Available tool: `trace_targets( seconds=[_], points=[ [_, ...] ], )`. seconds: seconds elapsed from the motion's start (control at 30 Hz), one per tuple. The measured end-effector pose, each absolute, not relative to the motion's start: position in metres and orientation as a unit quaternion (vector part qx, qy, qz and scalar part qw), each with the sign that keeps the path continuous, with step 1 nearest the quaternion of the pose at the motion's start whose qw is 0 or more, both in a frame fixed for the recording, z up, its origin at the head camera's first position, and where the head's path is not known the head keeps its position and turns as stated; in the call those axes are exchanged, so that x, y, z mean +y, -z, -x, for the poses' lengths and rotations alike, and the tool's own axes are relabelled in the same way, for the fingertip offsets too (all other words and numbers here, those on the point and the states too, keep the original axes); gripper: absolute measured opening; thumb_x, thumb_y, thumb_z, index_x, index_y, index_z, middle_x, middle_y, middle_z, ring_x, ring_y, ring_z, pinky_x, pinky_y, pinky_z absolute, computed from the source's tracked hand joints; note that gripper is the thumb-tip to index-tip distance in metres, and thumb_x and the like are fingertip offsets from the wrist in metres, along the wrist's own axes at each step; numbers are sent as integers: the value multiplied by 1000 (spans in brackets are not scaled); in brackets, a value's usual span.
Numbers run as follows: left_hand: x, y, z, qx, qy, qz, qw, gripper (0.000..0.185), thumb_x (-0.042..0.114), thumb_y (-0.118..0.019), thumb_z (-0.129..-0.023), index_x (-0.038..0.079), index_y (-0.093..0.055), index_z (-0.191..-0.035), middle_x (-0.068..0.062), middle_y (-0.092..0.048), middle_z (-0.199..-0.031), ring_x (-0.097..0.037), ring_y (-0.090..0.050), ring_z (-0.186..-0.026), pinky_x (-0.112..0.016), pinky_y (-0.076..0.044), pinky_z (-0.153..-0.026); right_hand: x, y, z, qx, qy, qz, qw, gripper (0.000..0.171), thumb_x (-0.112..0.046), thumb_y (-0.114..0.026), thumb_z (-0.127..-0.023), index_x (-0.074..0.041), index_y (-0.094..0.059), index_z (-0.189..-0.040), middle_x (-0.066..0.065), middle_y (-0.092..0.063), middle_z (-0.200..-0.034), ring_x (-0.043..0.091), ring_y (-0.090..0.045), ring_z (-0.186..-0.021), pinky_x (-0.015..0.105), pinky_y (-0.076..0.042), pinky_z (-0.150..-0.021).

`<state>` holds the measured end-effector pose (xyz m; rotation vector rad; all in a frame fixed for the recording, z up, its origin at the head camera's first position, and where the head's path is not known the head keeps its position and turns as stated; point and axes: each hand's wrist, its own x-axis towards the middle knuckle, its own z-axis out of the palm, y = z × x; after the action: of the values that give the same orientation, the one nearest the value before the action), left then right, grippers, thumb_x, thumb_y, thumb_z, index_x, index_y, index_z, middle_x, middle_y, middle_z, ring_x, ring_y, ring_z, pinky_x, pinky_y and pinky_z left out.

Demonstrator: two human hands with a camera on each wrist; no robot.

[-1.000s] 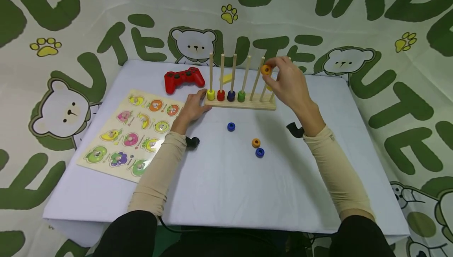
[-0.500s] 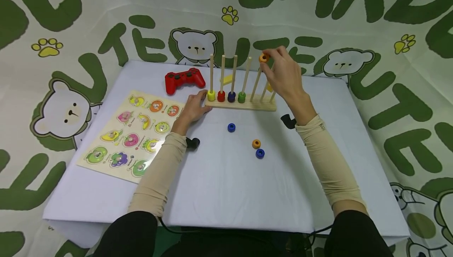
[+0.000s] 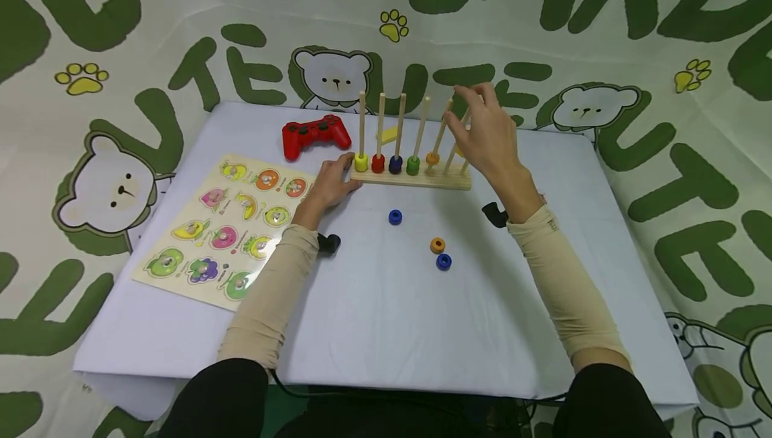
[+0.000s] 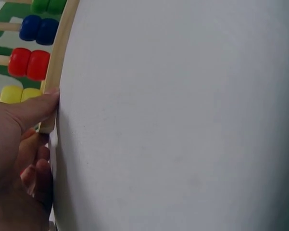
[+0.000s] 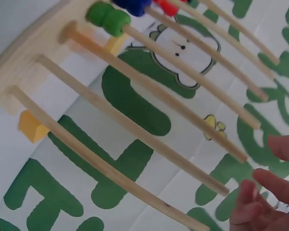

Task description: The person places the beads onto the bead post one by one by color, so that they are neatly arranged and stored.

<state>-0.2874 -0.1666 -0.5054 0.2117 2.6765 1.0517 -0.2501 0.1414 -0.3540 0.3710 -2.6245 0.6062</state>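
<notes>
This looks like a children's play corner. A green-lettered bear-print cloth backdrop [image 3: 603, 36] hangs behind a white-draped tabletop [image 3: 374, 317]. On it sit a wooden peg rack with coloured rings [image 3: 410, 173], a wooden fruit puzzle board [image 3: 232, 227] and a red toy game controller [image 3: 315, 134].

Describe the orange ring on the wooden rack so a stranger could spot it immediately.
Find the wooden rack of upright rods at the back of the white table. Its rods carry yellow, red, blue and green rings from the left; the orange ring sits on the fifth rod, the only orange one there.

We take the peg rack [image 3: 410, 177] as our landmark: the game controller [image 3: 315, 134] lies to its left and slightly behind, the puzzle board [image 3: 229, 227] to its left and nearer us. In front of the rack lie three loose rings [image 3: 437, 246] on the table [image 3: 374, 317]. Our left hand [image 3: 330, 183] touches the rack's left end, and our right hand [image 3: 487, 133] is raised by its right-hand pegs.
</notes>
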Motion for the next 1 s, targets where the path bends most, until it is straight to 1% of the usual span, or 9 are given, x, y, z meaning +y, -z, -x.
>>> trace_targets(
  seconds=[0.07,0.13,0.27,0.37,0.5,0.63,0.8,0.93,1.0],
  points=[
    [-166,505,289,920,-363,-78,129,75,24,-69,-105,13,-30,-168,-12,-42,-169,-33,-30,-154,-52,-28,-129,144,357,237,-940,-220,-146,216,41,-27,-65,-108,-2,-65,-141,21,-61,-134,28,-48,-64,37,-40,-56],
    [-165,506,290,920,-362,-80,129,75,25,-69,-105,14,-30,-169,-11,-42,-169,-33,-29,-154,-52,-28,-129,145,363,222,-945,-219,-158,185,33,-24,-67,-106,-1,-70,-130,19,-67,-121,28,-52,-66,37,-42,-56],
    [-165,506,291,922,-358,-74,127,75,26,-70,-105,15,-31,-168,-10,-43,-169,-32,-29,-155,-52,-29,-129,141,383,189,-970,-168,-175,11,32,-31,-71,-104,-3,-72,-120,12,-72,-96,25,-61,-71,38,-49,-59],
    [-166,506,291,922,-358,-74,126,75,26,-70,-104,14,-31,-168,-11,-43,-169,-33,-29,-154,-52,-28,-129,137,405,172,-971,-109,-170,-124,43,-41,-74,-101,-4,-69,-124,9,-73,-94,22,-62,-75,38,-52,-63],
    [-169,507,290,922,-358,-72,131,76,26,-69,-105,14,-30,-169,-11,-42,-169,-33,-29,-154,-52,-28,-129,134,429,160,-963,-78,-159,-204,42,-43,-74,-100,-5,-67,-118,7,-71,-89,20,-58,-73,36,-48,-60],
    [-170,506,290,923,-355,-72,132,76,26,-69,-105,15,-30,-169,-10,-41,-170,-32,-28,-155,-52,-28,-129,133,442,156,-962,-92,-177,-188,27,-33,-71,-101,-7,-69,-106,2,-68,-82,17,-58,-67,32,-46,-55],
    [-170,505,290,923,-353,-74,131,75,26,-69,-105,15,-31,-168,-8,-40,-171,-32,-29,-155,-52,-27,-129,133,436,161,-966,-126,-192,-120,23,-25,-74,-101,-5,-74,-112,5,-75,-95,21,-68,-78,37,-56,-63],
    [-169,505,290,922,-356,-74,131,75,26,-70,-104,15,-32,-168,-8,-40,-171,-32,-29,-154,-53,-27,-129,139,410,176,-966,-171,-191,-27,26,-19,-77,-99,-4,-75,-120,13,-76,-110,29,-71,-89,45,-58,-70],
    [-168,505,290,923,-356,-74,130,75,27,-70,-104,15,-32,-168,-8,-41,-171,-32,-29,-154,-53,-28,-129,142,392,187,-961,-198,-189,40,26,-17,-76,-100,-3,-75,-122,16,-74,-114,31,-68,-86,44,-56,-67]
  ],
)
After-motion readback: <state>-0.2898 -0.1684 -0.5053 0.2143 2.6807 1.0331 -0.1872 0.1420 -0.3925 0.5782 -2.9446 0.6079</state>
